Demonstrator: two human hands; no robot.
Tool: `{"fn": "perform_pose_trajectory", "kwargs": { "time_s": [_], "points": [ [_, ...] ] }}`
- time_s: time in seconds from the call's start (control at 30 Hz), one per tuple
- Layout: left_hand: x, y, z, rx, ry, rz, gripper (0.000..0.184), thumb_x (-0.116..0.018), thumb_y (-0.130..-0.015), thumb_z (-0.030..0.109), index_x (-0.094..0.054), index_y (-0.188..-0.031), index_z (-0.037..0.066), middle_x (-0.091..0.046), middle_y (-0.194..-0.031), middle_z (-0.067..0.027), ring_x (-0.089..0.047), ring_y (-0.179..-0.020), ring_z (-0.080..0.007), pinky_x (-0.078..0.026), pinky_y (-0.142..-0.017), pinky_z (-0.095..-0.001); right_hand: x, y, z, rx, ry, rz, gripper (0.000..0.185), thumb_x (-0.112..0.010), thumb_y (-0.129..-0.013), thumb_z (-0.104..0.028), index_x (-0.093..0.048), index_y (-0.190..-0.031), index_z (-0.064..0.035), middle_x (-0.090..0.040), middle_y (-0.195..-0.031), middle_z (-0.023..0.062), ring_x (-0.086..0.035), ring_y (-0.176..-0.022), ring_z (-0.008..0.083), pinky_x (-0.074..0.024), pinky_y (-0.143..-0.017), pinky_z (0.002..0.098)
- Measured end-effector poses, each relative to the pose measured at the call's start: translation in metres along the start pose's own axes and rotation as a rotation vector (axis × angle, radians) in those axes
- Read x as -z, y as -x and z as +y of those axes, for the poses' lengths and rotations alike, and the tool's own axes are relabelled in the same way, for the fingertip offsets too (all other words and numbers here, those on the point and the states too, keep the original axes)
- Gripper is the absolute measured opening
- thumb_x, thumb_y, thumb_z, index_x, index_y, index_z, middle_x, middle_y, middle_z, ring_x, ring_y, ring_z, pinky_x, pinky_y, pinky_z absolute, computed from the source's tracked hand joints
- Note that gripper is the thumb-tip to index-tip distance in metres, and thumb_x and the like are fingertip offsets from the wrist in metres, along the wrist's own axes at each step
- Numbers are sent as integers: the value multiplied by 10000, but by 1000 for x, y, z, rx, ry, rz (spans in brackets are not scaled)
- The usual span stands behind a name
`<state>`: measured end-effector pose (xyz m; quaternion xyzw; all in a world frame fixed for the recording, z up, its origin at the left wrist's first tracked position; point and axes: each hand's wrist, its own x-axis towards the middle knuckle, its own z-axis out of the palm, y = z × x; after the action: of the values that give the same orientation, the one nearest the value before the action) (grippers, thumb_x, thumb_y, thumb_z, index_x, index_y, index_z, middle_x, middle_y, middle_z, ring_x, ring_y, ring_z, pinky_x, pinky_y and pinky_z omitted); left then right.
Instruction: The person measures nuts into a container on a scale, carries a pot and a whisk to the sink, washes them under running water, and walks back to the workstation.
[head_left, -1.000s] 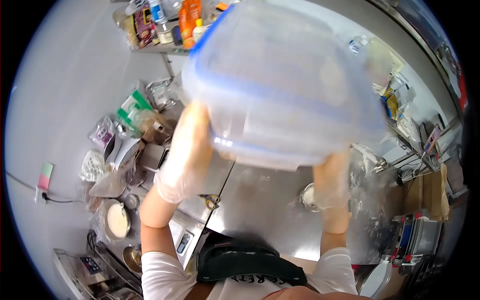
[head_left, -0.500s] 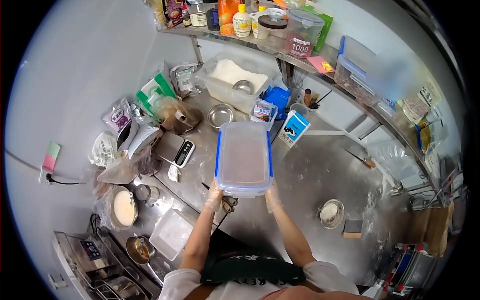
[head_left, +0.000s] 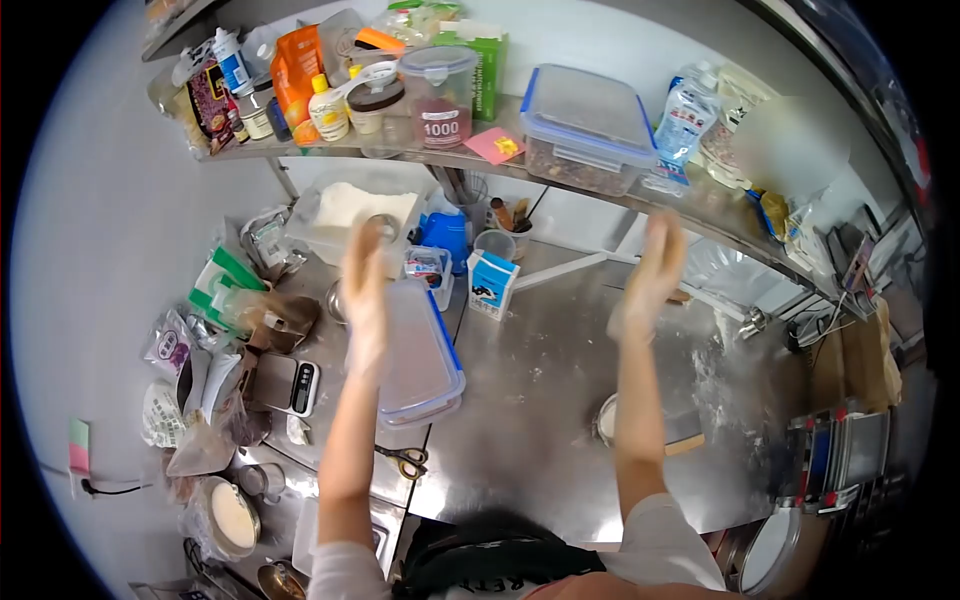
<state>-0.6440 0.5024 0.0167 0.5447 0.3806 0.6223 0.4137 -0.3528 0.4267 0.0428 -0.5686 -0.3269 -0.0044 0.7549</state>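
Note:
Both of my hands are raised above the steel table, wide apart, with nothing in them. My left hand (head_left: 365,290), slightly blurred, has its fingers stretched out and covers part of the lidded, blue-edged plastic container (head_left: 415,350) on the table; whether they touch I cannot tell. My right hand (head_left: 652,275) is also stretched out, below the shelf edge. A milk carton (head_left: 492,284) stands between the two hands. Scissors (head_left: 405,461) lie near the lower end of the container. Below my right hand, my forearm partly covers a small bowl (head_left: 606,419).
A shelf (head_left: 470,160) across the back holds jars, bottles and another blue-edged container (head_left: 588,125). Under it stands a tub of white powder (head_left: 340,215). A scale (head_left: 284,383) and bags are at the left. White powder dusts the steel table (head_left: 540,430) at the right.
The container was held between both hands; now it rests on the table, further left in view. My hands have let go and moved apart and up. The view has shifted too.

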Motion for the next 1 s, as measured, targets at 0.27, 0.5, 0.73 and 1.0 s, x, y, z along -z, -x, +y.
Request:
{"fn": "perform_pose_trajectory", "kwargs": {
  "time_s": [0.27,0.5,0.73,1.0],
  "points": [
    [-180,-98,73,291,65,-511,548,-577,-886,424,-512,-1240,11,-578,-1084,-112,-505,-913,-193,-388,-848,-349,-48,-145,32,-600,-309,-365,526,-648,-895,-329,-516,-1280,4,-564,-1232,109,-540,-1077,211,-414,-944,358],
    [-142,-21,74,228,295,-478,777,-656,-869,205,-229,-1477,-27,-443,-1399,-129,-445,-1234,-203,-336,-1046,-323,34,-20,-50,-329,-196,-347,597,-574,-918,-297,-408,-1399,15,-504,-1344,110,-460,-1228,196,-317,-1061,355],
    [-4,206,9,345,-192,-494,821,-725,-766,113,-306,-1469,49,-481,-1182,-195,-484,-1107,-310,-401,-970,-380,178,191,-42,-556,45,-515,604,-668,-840,-189,-422,-1357,3,-518,-1229,65,-474,-1151,160,-364,-1003,340],
    [87,344,-65,930,-262,-444,607,-690,-765,50,-462,-1322,-32,-618,-1117,-201,-603,-1029,-278,-480,-898,-350,280,353,90,-1137,87,-793,552,-695,-815,-88,-470,-1304,35,-594,-1150,110,-560,-1021,182,-445,-895,308]
  ]
}}
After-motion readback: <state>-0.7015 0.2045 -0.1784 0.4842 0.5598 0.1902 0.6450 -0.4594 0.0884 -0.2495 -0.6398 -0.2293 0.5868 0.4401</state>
